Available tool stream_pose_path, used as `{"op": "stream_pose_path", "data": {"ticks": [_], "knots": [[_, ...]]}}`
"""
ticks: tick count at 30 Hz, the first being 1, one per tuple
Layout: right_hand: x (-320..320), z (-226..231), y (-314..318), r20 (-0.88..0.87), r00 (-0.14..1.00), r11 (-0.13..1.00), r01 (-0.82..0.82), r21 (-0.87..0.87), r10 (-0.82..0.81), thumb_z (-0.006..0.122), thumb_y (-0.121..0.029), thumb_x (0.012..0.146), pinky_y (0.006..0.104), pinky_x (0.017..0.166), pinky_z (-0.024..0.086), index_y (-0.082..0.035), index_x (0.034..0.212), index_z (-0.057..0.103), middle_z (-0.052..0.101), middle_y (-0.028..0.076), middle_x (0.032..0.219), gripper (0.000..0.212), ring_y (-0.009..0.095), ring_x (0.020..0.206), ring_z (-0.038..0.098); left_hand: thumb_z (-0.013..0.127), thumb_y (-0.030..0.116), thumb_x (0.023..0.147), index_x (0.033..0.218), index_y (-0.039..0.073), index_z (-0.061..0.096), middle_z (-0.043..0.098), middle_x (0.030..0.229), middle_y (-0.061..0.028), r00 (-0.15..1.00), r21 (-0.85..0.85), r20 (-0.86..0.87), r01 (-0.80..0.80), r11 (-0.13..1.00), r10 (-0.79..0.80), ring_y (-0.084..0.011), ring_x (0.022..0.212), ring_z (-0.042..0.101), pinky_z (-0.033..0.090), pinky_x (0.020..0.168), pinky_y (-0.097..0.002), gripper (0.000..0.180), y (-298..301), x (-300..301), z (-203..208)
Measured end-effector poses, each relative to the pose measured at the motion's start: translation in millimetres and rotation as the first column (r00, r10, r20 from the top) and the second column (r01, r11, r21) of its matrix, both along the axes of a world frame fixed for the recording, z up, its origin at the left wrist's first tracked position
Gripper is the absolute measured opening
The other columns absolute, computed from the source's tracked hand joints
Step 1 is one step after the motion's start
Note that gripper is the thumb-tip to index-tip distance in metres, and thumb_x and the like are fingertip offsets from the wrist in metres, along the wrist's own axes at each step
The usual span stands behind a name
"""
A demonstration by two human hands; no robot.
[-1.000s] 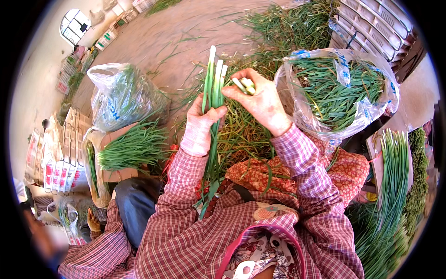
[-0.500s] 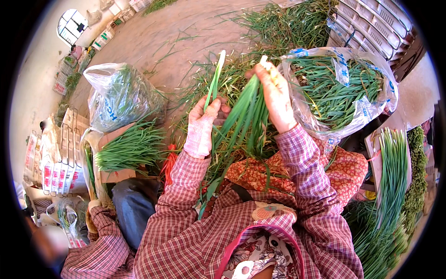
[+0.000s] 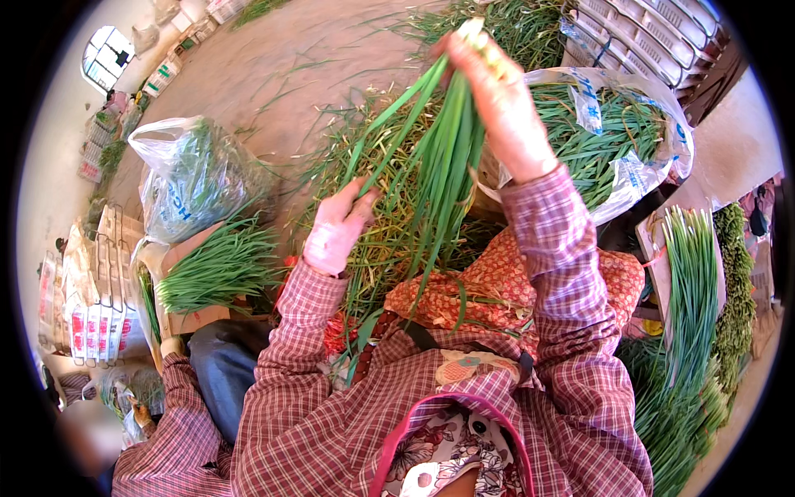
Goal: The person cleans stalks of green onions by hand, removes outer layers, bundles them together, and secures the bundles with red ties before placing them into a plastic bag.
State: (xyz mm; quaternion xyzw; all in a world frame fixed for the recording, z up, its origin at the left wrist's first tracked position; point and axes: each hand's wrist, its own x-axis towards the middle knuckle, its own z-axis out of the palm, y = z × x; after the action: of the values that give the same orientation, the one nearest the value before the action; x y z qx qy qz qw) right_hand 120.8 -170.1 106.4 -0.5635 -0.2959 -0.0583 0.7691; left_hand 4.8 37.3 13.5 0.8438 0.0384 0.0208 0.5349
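Green, long-leaved stalks hang in a bundle (image 3: 454, 132) at one o'clock from the centre of the view, white ends up and leaves trailing down. The person's right hand (image 3: 501, 99) has its fingers clamped around the bundle near the white ends. At ten o'clock, close to the centre, the left hand (image 3: 338, 225) has curled fingers meeting a few leaves that slant from the bundle; whether they grip them, I cannot tell. Below both hands spreads a loose heap of yellow-green leaves (image 3: 391, 236). An open plastic bag (image 3: 631, 178) of greens sits at two o'clock, a clear bag (image 3: 170, 192) farther out at ten, a leafy green bunch (image 3: 219, 269) at nine, and long stalks (image 3: 689, 273) at three.
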Motion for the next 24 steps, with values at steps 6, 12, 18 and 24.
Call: {"op": "stream_pose_path", "data": {"ticks": [6, 12, 18, 24], "knots": [[23, 22, -31, -0.130, 0.991, 0.979, 0.053, 0.197, -0.028, 0.055, -0.027, 0.091, 0.0269, 0.065, 0.047, -0.008, 0.093, 0.059, 0.059, 0.000, 0.083, 0.020, 0.013, 0.075, 0.055, 0.063, 0.014, 0.079, 0.107, 0.005, 0.061, 0.064, 0.088, -0.0144, 0.979, 0.574, -0.177, 0.020, 0.819, 0.100, -0.0186, 0.078, 0.061, 0.049, 0.072, -0.0296, 0.029, 106, -16, -56], [23, -22, 2, 0.079, 0.992, 0.995, 0.093, 0.021, -0.095, 0.063, -0.022, 0.086, 0.0208, 0.072, 0.045, -0.004, 0.103, 0.060, 0.059, -0.001, 0.087, 0.025, 0.006, 0.081, 0.052, 0.066, 0.014, 0.078, 0.123, 0.002, 0.050, 0.058, 0.115, -0.0121, 0.933, -0.067, 0.264, -0.236, 0.969, 0.245, -0.0225, 0.104, 0.056, 0.044, 0.090, -0.0335, 0.048, 120, -4, 30], [-5, 6, 29, 0.068, 0.990, 0.990, -0.117, -0.076, 0.122, 0.063, -0.021, 0.086, 0.0223, 0.070, 0.046, -0.005, 0.100, 0.061, 0.060, -0.002, 0.086, 0.022, 0.005, 0.079, 0.053, 0.069, 0.034, 0.076, 0.131, 0.000, 0.041, 0.051, 0.125, -0.0152, 0.863, -0.374, 0.502, 0.271, 0.887, -0.052, -0.0256, 0.115, 0.050, 0.036, 0.099, -0.0370, 0.070, -9, 37, 112], [-3, 12, 39, 0.373, 0.927, 0.950, 0.152, -0.273, -0.041, 0.061, -0.038, 0.082, 0.0300, 0.071, 0.049, -0.007, 0.090, 0.064, 0.065, 0.010, 0.082, 0.032, 0.022, 0.078, 0.062, 0.071, 0.046, 0.073, 0.112, 0.003, 0.053, 0.056, 0.107, -0.0028, 0.889, -0.536, 0.401, 0.423, 0.730, -0.221, -0.0150, 0.098, 0.052, 0.044, 0.084, -0.0301, 0.061, -44, 81, 84]]}}
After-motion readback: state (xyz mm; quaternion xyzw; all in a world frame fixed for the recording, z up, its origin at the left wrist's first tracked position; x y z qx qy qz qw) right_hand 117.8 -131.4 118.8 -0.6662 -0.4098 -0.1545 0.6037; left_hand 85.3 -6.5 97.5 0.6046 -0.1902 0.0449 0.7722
